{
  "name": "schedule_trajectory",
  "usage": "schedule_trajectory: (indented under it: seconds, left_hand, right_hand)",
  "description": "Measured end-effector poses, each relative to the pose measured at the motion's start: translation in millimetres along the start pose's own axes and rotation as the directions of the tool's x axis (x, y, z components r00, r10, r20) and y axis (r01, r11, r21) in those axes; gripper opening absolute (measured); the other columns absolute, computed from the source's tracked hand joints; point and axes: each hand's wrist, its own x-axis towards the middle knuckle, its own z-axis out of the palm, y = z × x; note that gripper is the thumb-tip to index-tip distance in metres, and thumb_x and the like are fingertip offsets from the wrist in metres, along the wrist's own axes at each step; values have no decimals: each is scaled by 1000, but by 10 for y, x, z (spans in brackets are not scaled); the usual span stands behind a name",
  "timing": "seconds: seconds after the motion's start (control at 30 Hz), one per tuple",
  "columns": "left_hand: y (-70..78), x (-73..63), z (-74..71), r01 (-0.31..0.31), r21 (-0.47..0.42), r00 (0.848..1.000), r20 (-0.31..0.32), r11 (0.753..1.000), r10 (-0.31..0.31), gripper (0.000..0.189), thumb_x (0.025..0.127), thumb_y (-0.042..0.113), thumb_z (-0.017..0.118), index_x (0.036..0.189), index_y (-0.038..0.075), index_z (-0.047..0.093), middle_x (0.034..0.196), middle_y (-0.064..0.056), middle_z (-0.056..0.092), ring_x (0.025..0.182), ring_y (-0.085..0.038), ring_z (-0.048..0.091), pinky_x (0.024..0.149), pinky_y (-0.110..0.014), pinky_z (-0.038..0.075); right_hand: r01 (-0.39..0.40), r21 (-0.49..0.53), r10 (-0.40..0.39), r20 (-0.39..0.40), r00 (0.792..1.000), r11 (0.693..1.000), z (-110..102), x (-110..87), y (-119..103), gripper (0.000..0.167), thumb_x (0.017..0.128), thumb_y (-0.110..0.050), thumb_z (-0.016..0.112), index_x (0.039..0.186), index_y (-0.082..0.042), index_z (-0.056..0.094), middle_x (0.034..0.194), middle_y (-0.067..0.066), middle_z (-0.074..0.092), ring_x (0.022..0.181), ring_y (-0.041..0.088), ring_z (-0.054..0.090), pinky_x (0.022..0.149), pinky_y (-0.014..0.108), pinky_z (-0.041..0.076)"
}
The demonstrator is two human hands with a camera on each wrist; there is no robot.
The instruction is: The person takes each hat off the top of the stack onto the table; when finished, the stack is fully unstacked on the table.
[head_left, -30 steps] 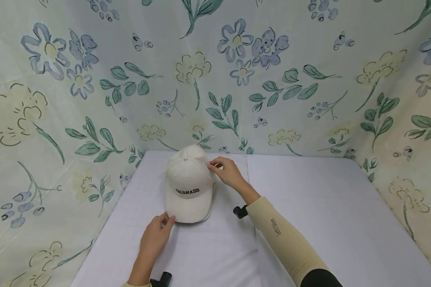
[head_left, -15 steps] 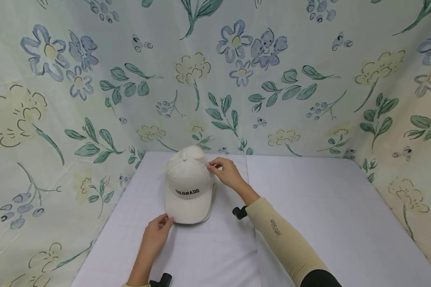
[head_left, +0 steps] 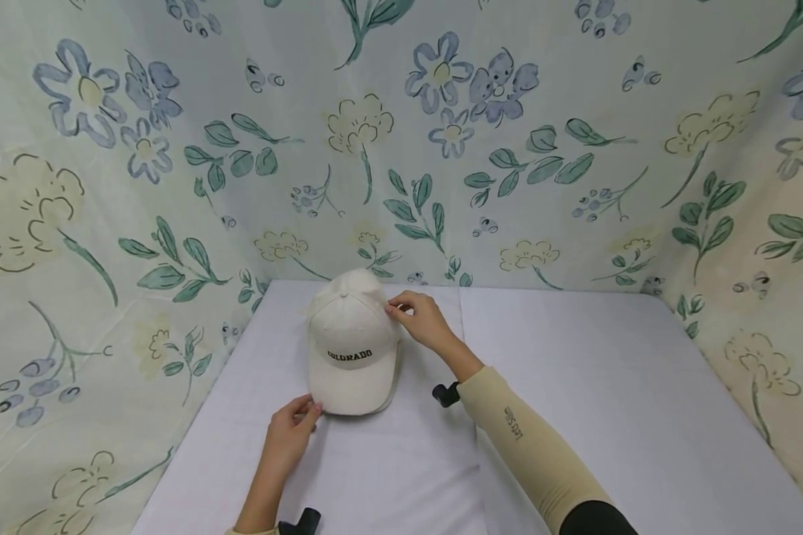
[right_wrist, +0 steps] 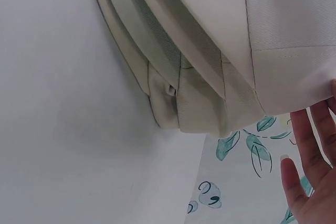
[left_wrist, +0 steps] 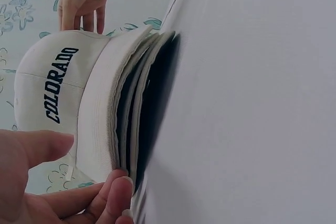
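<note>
A cream baseball cap (head_left: pixel 348 327) with COLORADO in dark letters is on top of a stack of nested caps, brims facing the near side. In the left wrist view, the lower brims (left_wrist: pixel 137 95) fan out beneath it, dark on their undersides. My left hand (head_left: pixel 286 438) is at the brims' left front corner, fingertips against the edges and thumb held apart. On the far right side of the crown, my right hand (head_left: pixel 428 323) touches the cap with its fingertips. The right wrist view shows lower caps (right_wrist: pixel 202 100) and extended fingers (right_wrist: pixel 310 140).
The stack rests toward the back left of a table (head_left: pixel 575 386) covered in white cloth. Floral curtains (head_left: pixel 495 186) hang behind it and along both sides. A black wrist camera (head_left: pixel 445 395) juts from the right sleeve, another (head_left: pixel 301 521) from the left wrist.
My left fingertips have shifted slightly at the brim's corner. The caps and my right hand stay in nearly the same place.
</note>
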Motion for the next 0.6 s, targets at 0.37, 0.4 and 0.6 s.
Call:
schedule_trajectory:
  seconds: [0.37,0.4,0.6]
  left_hand:
    - [11,45,15,22,34,1000,14,999,-22,53,103,31,62,139,-8,55,110,-14,67,86,-19,68,70,-31,51]
    - [13,43,12,21,46,1000,21,999,-22,54,103,31,62,139,-8,55,108,-13,67,85,-19,67,70,-31,50]
    - [24,10,19,20,43,1000,10,999,-20,54,102,29,63,138,-9,54,109,-13,66,86,-20,68,70,-31,51]
  right_hand:
    - [-16,-3,16,2,1000,1000,-13,12,28,24,100,-30,68,112,-11,76,108,2,73,99,20,65,77,35,54]
    - [-17,-4,17,2,1000,1000,-11,10,32,24,100,-30,69,112,-11,76,108,1,73,99,20,65,77,35,54]
    - [-2,1,2,0,1000,1000,2,-3,18,23,100,-29,69,111,-10,76,109,2,73,99,20,66,79,36,55]
